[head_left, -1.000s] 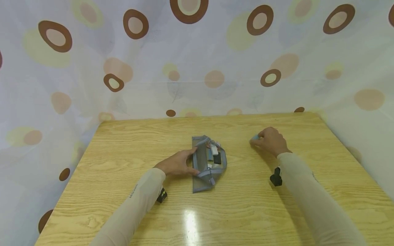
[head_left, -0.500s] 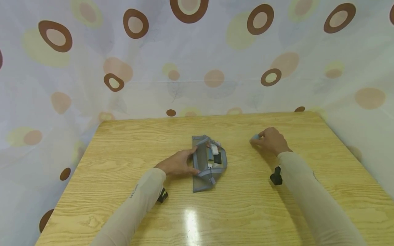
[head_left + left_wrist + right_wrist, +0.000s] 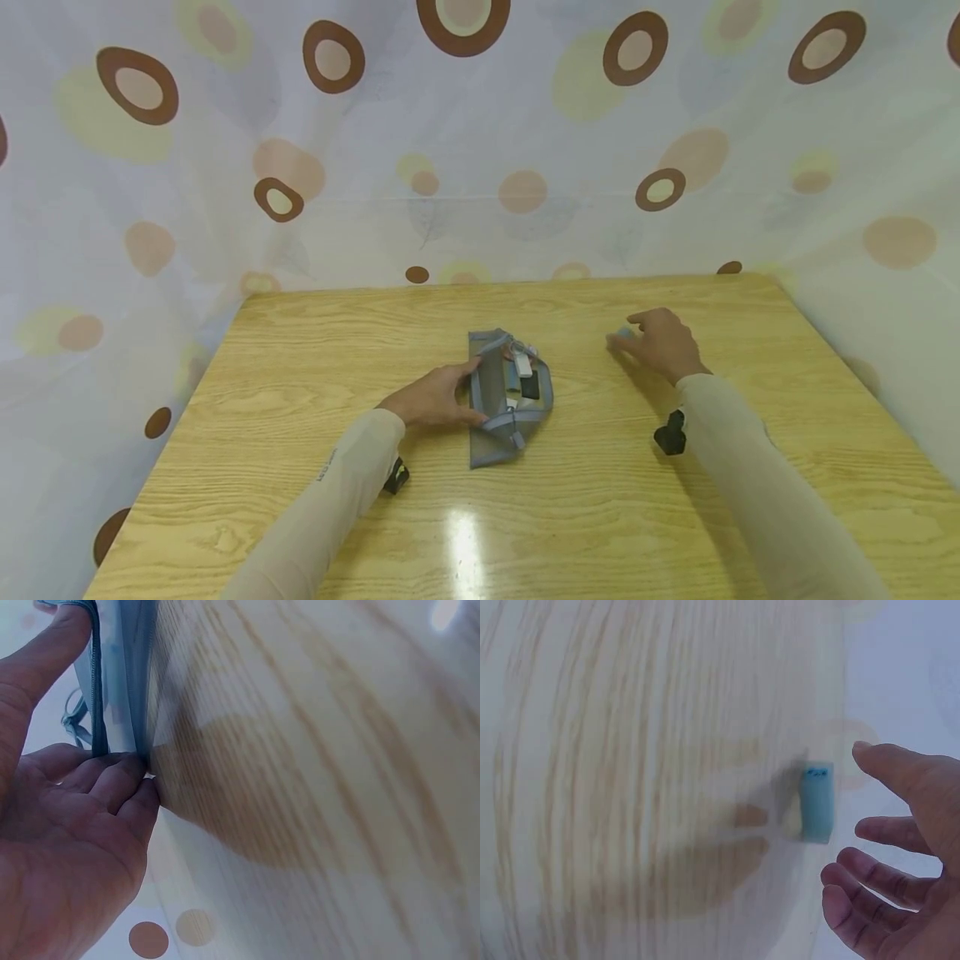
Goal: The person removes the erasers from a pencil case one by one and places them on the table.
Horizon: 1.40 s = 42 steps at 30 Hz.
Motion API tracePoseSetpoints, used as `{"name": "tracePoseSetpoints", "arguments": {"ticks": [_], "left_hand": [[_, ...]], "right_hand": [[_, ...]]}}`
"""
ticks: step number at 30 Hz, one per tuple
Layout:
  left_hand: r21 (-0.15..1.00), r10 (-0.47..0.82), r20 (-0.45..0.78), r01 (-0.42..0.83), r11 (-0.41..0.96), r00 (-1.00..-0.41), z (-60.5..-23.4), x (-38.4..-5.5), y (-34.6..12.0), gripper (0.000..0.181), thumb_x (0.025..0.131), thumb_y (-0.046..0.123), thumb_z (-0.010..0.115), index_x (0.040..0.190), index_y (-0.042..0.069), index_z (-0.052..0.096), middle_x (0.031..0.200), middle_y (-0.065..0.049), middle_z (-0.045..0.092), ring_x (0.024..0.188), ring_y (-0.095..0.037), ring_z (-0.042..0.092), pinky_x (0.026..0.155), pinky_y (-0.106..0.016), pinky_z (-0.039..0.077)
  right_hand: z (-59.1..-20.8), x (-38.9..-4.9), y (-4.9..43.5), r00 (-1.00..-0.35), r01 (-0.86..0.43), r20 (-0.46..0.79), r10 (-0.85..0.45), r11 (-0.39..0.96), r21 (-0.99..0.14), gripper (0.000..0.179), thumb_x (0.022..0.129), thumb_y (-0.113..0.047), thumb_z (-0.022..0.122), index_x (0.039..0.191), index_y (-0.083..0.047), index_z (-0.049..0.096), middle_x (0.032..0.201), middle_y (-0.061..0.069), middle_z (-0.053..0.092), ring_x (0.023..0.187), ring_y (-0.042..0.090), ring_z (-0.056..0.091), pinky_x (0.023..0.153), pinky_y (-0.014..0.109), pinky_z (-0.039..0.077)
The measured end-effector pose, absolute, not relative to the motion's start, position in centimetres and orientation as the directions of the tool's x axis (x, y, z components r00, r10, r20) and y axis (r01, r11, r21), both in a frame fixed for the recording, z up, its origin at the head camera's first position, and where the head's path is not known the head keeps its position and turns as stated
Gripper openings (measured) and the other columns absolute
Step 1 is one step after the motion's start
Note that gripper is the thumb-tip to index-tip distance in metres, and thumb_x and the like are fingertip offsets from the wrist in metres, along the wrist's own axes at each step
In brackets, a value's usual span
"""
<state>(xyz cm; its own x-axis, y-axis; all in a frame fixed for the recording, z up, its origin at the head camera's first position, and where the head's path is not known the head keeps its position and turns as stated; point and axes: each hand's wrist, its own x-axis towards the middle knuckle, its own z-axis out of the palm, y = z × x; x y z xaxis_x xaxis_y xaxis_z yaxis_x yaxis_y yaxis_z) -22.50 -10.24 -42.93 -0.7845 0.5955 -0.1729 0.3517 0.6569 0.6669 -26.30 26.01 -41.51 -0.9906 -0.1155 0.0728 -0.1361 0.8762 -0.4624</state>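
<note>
A grey-blue zip pouch [image 3: 487, 446] lies on the table with its mouth spread wide. My left hand [image 3: 435, 395] holds its near side, thumb and fingers apart at the two ends of the opening; in the left wrist view, the fingers [image 3: 112, 780] bend against the zipped edge. Inside the pouch are a white piece [image 3: 522, 365], a dark flat piece [image 3: 530, 386] and other small items. To the right, a small light-blue block [image 3: 817, 802] with dark marks at one end stands on the table. My right hand [image 3: 663, 343] hovers around it, fingers spread and apart from it.
The wood-grain table [image 3: 337, 333] reaches back to a white curtain [image 3: 480, 125] patterned with brown rings and pale spots. Curtain also hangs along both sides. A black wrist camera [image 3: 671, 433] sits beneath the right forearm.
My right thumb and fingers have parted and let go of the light-blue block, which stays in place on the table. The left hand and pouch have not moved.
</note>
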Motion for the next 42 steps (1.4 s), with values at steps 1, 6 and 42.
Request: {"name": "tracePoseSetpoints", "arguments": {"ticks": [1,6,42], "left_hand": [[0.668,0.596,-0.172,0.352,0.656,-0.784,-42.9,-22.5,-10.2,0.099,0.079,0.034,0.077,0.151,0.003,0.016,0.152,-0.014,0.027,0.139,-0.024,0.026,0.112,-0.036,0.027],[0.672,0.595,-0.171,0.349,0.653,-0.785,-42.9,-22.5,-10.2,0.099,0.079,0.033,0.077,0.151,0.003,0.016,0.152,-0.014,0.027,0.139,-0.024,0.026,0.112,-0.035,0.027],[0.688,0.589,-0.18,0.326,0.648,-0.788,-43.0,-22.7,-10.1,0.1,0.079,0.034,0.077,0.151,0.005,0.015,0.153,-0.012,0.026,0.14,-0.022,0.024,0.113,-0.034,0.025]], "right_hand": [[-41.3,-26.2,25.8,-0.99,-0.138,0.079,-0.114,0.875,-0.465,0.062,0.088,-0.043,0.064,0.123,0.008,0.058,0.115,0.028,0.061,0.091,0.039,0.061,0.072,0.053,0.052],[-40.3,-25.9,24.2,-0.986,-0.165,0.091,-0.138,0.86,-0.482,0.056,0.089,-0.042,0.063,0.119,0.006,0.062,0.11,0.025,0.064,0.096,0.038,0.061,0.081,0.057,0.048],[-38.4,-23.1,15.0,-0.954,-0.297,0.207,-0.219,0.802,-0.519,0.04,0.082,-0.044,0.07,0.097,-0.007,0.074,0.097,0.008,0.068,0.078,0.021,0.063,0.061,0.036,0.054]]}}
